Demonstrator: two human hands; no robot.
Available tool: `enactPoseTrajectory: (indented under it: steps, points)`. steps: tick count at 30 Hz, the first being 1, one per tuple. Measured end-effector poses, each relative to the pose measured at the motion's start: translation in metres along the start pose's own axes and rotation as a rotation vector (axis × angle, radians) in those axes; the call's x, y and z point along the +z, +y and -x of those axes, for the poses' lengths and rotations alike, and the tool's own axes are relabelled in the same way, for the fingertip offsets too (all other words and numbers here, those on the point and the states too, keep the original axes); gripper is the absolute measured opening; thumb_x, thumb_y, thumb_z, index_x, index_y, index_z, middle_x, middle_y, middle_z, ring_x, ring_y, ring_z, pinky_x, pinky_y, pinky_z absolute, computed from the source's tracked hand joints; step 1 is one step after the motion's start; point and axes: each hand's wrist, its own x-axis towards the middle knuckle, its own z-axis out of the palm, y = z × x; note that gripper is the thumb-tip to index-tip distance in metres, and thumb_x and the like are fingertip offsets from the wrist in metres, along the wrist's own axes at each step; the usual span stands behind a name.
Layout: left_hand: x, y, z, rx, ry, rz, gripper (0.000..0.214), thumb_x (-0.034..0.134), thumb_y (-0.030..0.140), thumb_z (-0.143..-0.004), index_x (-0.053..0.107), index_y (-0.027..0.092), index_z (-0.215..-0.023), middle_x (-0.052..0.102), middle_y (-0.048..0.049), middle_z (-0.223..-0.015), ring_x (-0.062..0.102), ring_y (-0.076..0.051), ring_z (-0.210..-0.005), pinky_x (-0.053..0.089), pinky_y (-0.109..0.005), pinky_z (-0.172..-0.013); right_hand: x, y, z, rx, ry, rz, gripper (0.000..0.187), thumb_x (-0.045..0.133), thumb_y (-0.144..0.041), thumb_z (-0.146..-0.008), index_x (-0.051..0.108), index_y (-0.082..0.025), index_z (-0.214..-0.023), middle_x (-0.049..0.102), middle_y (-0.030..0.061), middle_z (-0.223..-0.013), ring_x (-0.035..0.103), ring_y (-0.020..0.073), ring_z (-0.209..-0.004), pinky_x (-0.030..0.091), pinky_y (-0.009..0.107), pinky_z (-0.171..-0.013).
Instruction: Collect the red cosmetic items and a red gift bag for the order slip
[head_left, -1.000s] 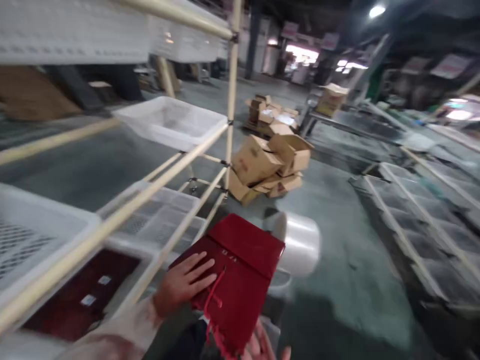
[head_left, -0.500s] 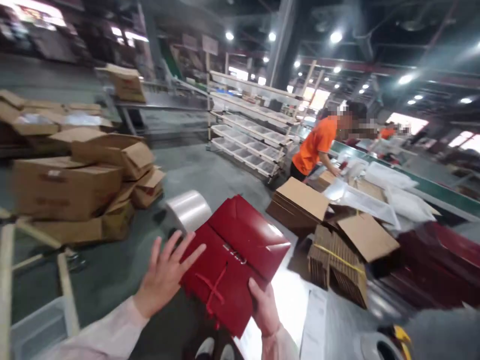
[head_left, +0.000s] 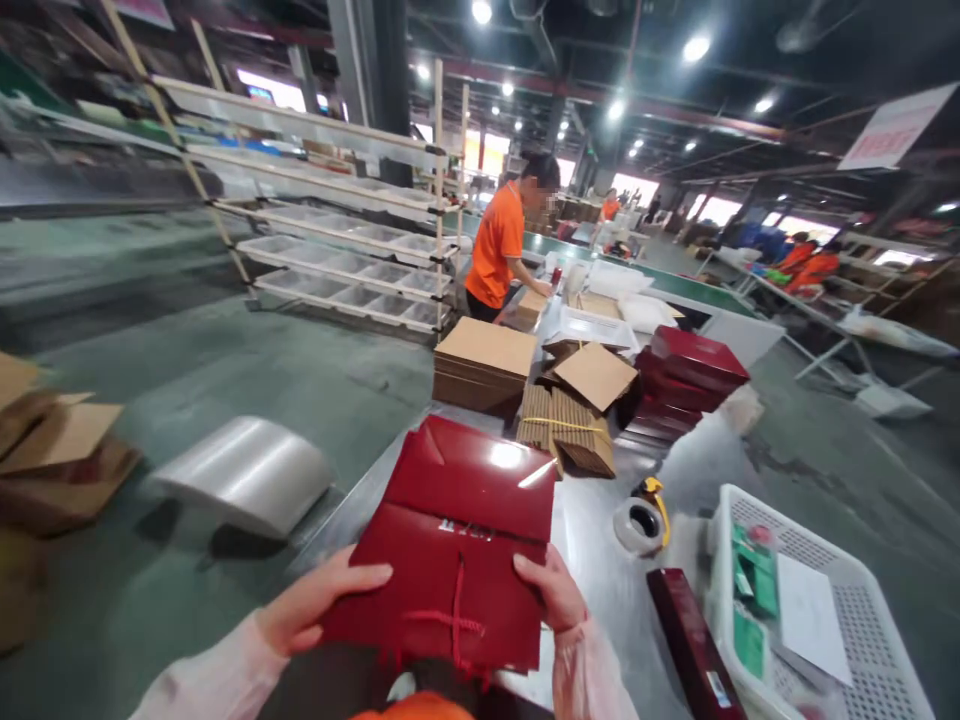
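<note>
Red bag [head_left: 450, 540] folded flat, face up, glossy, small lettering on front; red cord [head_left: 456, 622] crossed on lower half, ends hanging, knot or no knot impossible to tell. Held at both side edges by left hand [head_left: 322, 600] and right hand [head_left: 551, 590], fingers pressed together on front face, thumbs hidden. Bag sits between both sets of fingertips, over edge of steel table [head_left: 600, 620]. Right of bag: tape roll [head_left: 640, 527], white basket [head_left: 750, 510]. Left of bag: film roll [head_left: 244, 475]. Beyond bag: cardboard bundle [head_left: 566, 430], red box stack [head_left: 694, 370], co-worker in orange [head_left: 495, 240].
</note>
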Motion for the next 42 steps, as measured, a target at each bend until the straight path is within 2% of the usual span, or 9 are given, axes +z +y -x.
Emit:
enactPoseTrajectory:
  steps: [2, 5, 12, 16, 22, 31, 37, 39, 42]
  points:
    - [0.019, -0.014, -0.013, -0.013, -0.049, 0.008, 0.062, 0.091, 0.035, -0.060, 0.069, 0.016, -0.116, 0.078, -0.0101, -0.103, 0.073, -0.034, -0.100, 0.059, -0.041, -0.086, -0.016, -0.014, 0.011, -0.016, -0.022, 0.021, 0.060, 0.088, -0.040, -0.063, 0.069, -0.014, -0.114, 0.076, 0.0143, -0.108, 0.070, 0.0324, -0.105, 0.048, 0.050, -0.102]
    - [0.053, -0.039, -0.043, 0.025, -0.100, 0.058, 0.062, 0.090, 0.035, -0.061, 0.069, 0.015, -0.116, 0.077, -0.0124, -0.108, 0.073, -0.034, -0.101, 0.059, -0.040, -0.086, -0.054, -0.040, 0.027, -0.028, -0.052, 0.055, 0.066, 0.085, -0.042, -0.067, 0.065, -0.015, -0.124, 0.073, 0.0159, -0.116, 0.069, 0.0332, -0.108, 0.048, 0.051, -0.102]
    - [0.163, -0.081, -0.110, 0.115, -0.080, 0.062, 0.060, 0.091, 0.036, -0.060, 0.071, 0.015, -0.112, 0.076, -0.0150, -0.111, 0.073, -0.032, -0.099, 0.058, -0.038, -0.086, -0.189, -0.098, 0.037, 0.021, 0.010, 0.104, 0.065, 0.086, -0.041, -0.067, 0.065, -0.020, -0.124, 0.075, 0.0129, -0.109, 0.070, 0.0332, -0.105, 0.052, 0.051, -0.097]
    - [0.212, -0.092, -0.127, 0.155, -0.019, 0.050, 0.060, 0.092, 0.036, -0.060, 0.071, 0.016, -0.113, 0.076, -0.0135, -0.112, 0.073, -0.031, -0.100, 0.057, -0.039, -0.088, -0.242, -0.113, 0.037, 0.070, -0.017, 0.058, 0.056, 0.088, -0.039, -0.065, 0.068, -0.018, -0.113, 0.077, 0.0125, -0.099, 0.071, 0.0340, -0.100, 0.053, 0.054, -0.095]
    - [0.251, -0.102, -0.137, 0.145, 0.047, 0.053, 0.063, 0.093, 0.036, -0.057, 0.071, 0.015, -0.113, 0.076, -0.0141, -0.110, 0.073, -0.031, -0.098, 0.058, -0.039, -0.087, -0.268, -0.133, 0.045, 0.112, 0.018, -0.006, 0.051, 0.086, -0.034, -0.068, 0.069, -0.016, -0.113, 0.076, 0.0141, -0.104, 0.073, 0.0318, -0.091, 0.053, 0.055, -0.094]
    - [0.270, -0.113, -0.150, 0.150, 0.095, 0.027, 0.062, 0.090, 0.034, -0.063, 0.069, 0.015, -0.118, 0.075, -0.0148, -0.113, 0.073, -0.031, -0.099, 0.058, -0.041, -0.091, -0.294, -0.143, 0.040, 0.088, -0.080, 0.032, 0.052, 0.086, -0.041, -0.066, 0.072, -0.016, -0.108, 0.076, 0.0148, -0.104, 0.072, 0.0326, -0.096, 0.050, 0.055, -0.098]
    - [0.295, -0.107, -0.162, 0.186, 0.077, 0.005, 0.058, 0.089, 0.040, -0.063, 0.071, 0.016, -0.113, 0.075, -0.0146, -0.111, 0.072, -0.033, -0.099, 0.057, -0.044, -0.091, -0.309, -0.167, 0.070, -0.034, -0.055, -0.022, 0.081, 0.088, -0.052, -0.058, 0.063, -0.024, -0.130, 0.070, 0.0136, -0.124, 0.064, 0.0359, -0.117, 0.047, 0.052, -0.105]
    - [0.314, -0.099, -0.177, 0.226, 0.022, -0.043, 0.060, 0.088, 0.046, -0.063, 0.071, 0.016, -0.113, 0.075, -0.0148, -0.111, 0.071, -0.034, -0.099, 0.056, -0.045, -0.091, -0.320, -0.174, 0.087, -0.103, 0.003, 0.010, 0.088, 0.089, -0.056, -0.053, 0.062, -0.027, -0.132, 0.068, 0.0120, -0.130, 0.061, 0.0370, -0.123, 0.047, 0.051, -0.106]
    - [0.354, -0.084, -0.209, 0.318, -0.164, -0.193, 0.072, 0.084, 0.056, -0.065, 0.068, 0.016, -0.123, 0.072, -0.0160, -0.118, 0.068, -0.035, -0.108, 0.052, -0.047, -0.097, -0.355, -0.187, 0.114, -0.207, 0.295, 0.111, 0.071, 0.084, -0.053, -0.064, 0.064, -0.033, -0.128, 0.068, 0.0066, -0.131, 0.063, 0.0327, -0.121, 0.051, 0.046, -0.104]
